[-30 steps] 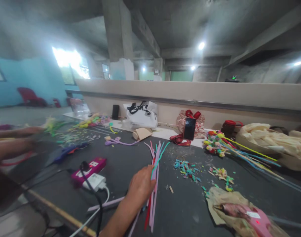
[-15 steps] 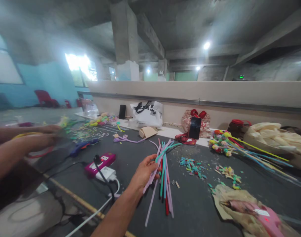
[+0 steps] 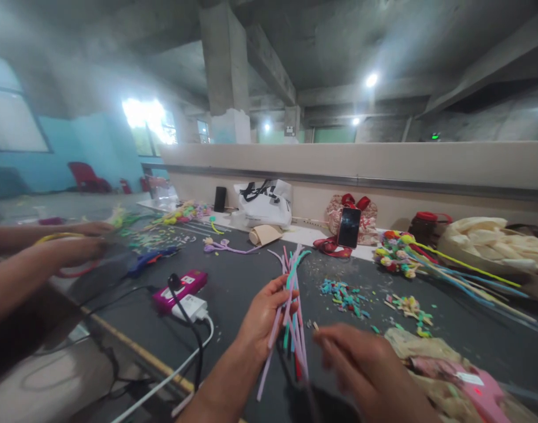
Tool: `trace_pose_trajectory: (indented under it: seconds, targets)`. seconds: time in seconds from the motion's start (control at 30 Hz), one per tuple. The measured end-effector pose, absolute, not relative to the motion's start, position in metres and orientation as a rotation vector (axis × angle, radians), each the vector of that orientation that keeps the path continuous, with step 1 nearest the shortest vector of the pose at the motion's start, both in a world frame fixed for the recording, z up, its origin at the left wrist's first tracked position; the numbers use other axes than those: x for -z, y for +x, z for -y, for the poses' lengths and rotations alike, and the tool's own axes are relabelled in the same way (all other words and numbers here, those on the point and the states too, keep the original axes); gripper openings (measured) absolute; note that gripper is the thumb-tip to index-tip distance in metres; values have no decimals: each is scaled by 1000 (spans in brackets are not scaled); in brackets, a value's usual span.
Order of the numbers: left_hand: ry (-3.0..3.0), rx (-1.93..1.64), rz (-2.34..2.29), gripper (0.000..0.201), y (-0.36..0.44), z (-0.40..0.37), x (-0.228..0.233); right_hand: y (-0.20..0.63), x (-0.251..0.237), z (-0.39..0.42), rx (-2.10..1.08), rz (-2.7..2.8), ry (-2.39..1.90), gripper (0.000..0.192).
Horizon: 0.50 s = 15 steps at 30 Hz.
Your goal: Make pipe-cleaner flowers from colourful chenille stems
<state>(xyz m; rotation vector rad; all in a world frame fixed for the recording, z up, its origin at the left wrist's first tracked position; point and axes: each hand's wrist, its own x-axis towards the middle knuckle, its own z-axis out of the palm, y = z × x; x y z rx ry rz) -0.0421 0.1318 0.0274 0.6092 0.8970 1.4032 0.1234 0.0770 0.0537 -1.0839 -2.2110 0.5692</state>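
My left hand (image 3: 273,308) is closed around a fanned bundle of pipe cleaners (image 3: 300,329), mostly lilac, with teal, blue and red ones among them. The bundle slants over the dark tabletop, its lower ends spreading below my palm. To the right of it is my right hand (image 3: 357,358), smeared by motion, with fingers bent; whether they grip anything is unclear. Farther right, a pink glue gun (image 3: 463,376) lies on crumpled brown paper, partly behind my right hand. Short blue and teal clippings (image 3: 346,298) are heaped beyond my hands.
A magenta power strip (image 3: 180,292) with a white charger and cables lies at left. Beyond it are a blue glue gun (image 3: 151,261) and another person's hands (image 3: 83,241). A phone (image 3: 348,228) leans on a patterned bag; pipe-cleaner flowers (image 3: 396,252) lie right.
My right hand has come into view from the lower right, beside the bundle. My left hand has shifted slightly right, and the stems now stand closer together.
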Motion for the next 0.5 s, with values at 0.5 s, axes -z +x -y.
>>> trace_pose_trajectory:
  seconds: [0.5]
  targets:
    - [810,-1372,-1036,42,-31,-97,5,56,-8,-165,-1324,1322,-1271,18]
